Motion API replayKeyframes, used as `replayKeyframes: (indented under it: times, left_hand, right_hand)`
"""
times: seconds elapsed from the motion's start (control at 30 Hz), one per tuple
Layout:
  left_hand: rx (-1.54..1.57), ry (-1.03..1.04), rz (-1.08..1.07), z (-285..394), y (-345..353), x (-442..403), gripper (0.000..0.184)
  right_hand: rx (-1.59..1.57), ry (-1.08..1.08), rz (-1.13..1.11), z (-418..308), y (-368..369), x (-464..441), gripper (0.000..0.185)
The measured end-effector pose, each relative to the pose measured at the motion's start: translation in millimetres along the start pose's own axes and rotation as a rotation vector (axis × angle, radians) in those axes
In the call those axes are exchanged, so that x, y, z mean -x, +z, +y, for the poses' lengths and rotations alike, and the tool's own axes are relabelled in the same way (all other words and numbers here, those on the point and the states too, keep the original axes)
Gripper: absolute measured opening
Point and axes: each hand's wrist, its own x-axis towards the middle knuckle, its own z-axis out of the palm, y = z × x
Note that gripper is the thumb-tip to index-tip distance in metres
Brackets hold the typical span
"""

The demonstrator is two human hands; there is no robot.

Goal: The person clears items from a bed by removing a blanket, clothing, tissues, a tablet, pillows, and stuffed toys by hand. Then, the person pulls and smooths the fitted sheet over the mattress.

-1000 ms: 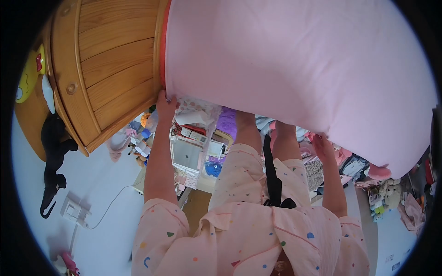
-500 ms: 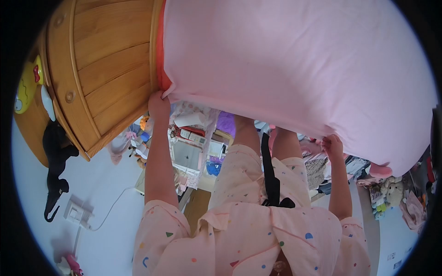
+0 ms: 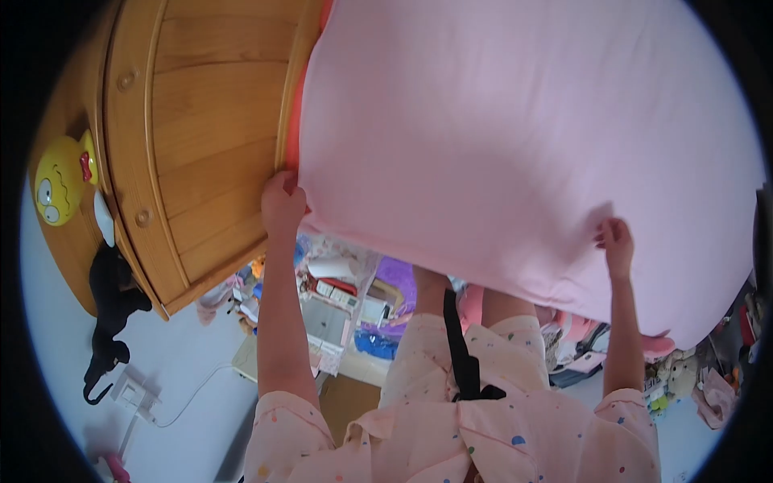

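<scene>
We are at the near edge of one pink sheet (image 3: pixel 483 145), which fills the upper middle and right of the frame. Our left hand (image 3: pixel 283 205) is at its corner, left of centre, beside one wooden cabinet (image 3: pixel 221 121); the fingers are curled in, though we cannot tell whether they grip cloth. Our right hand (image 3: pixel 617 245), right of centre, has loosely bent, parted fingers with no cloth seen between them. We judge that shifting such soft cloth calls for a pinch at its edge. We count two cabinet knobs (image 3: pixel 143 217) and one yellow cartoon figure (image 3: pixel 60 181) at left.
</scene>
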Motion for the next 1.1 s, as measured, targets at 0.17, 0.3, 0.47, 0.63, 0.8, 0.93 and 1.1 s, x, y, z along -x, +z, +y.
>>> replayKeyframes:
  times: [0.17, 0.3, 0.47, 0.63, 0.8, 0.93, 1.1]
  left_hand:
    - [0.09, 0.22, 0.119, 46, 35, -79, 0.026]
    - [-0.148, 0.302, 0.276, 95, 59, -119, 0.027]
    - [-0.38, 0.174, 0.344, 133, 69, -114, 0.028]
    - [-0.29, 0.32, 0.496, 146, 45, -128, 0.022]
    - [-0.074, 0.299, 0.506, 164, 51, -174, 0.019]
    - [-0.11, 0.268, 0.541, 162, 72, -190, 0.017]
    - [-0.417, 0.513, 0.504, 187, 80, -181, 0.021]
  right_hand:
    - [0.295, -0.357, 0.228, -95, -23, -139, 0.035]
    - [0.6, -0.458, 0.309, -122, -36, -240, 0.067]
    - [0.734, -0.242, 0.02, -169, -15, -233, 0.034]
    - [0.26, -0.284, -0.022, -164, -36, -235, 0.024]
    - [-0.412, -0.351, 0.127, -187, -76, -277, 0.026]
    - [-0.328, -0.267, 0.228, -219, -36, -241, 0.027]
    - [0.562, -0.568, 0.118, -213, 19, -226, 0.036]
